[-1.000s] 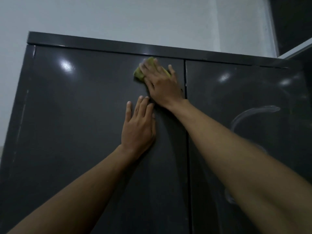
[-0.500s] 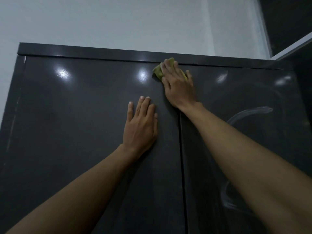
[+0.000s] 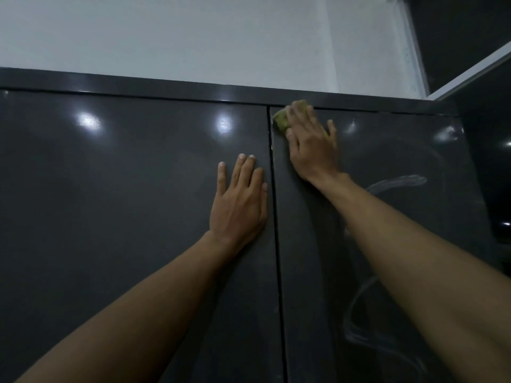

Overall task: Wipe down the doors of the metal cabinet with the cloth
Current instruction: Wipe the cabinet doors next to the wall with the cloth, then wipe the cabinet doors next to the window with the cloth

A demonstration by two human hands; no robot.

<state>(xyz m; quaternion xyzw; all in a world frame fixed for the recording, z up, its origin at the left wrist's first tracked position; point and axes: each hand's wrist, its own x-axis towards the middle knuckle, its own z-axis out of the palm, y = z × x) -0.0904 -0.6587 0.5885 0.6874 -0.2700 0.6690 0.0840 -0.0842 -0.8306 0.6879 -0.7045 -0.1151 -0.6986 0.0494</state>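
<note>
Right hand flat, fingers laid over crumpled yellow-green cloth, pressing it on top inner corner of right dark grey glossy metal cabinet door, just beside centre seam. Left hand spread flat on left door, bracing. Advice: even pressure, sweep along top edge, overlapping passes down toward whitish smears; avoid snagging cloth in seam.

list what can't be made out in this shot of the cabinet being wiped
Head view only.
cloth: mostly under the right hand; only a green corner shows, size and fold unknown.
left door: cut off by the left and bottom frame edges; any handle unseen.
right door: lower part covered by the right forearm, bottom cut off.
door surface under the left hand: hidden by the flat palm.
</note>
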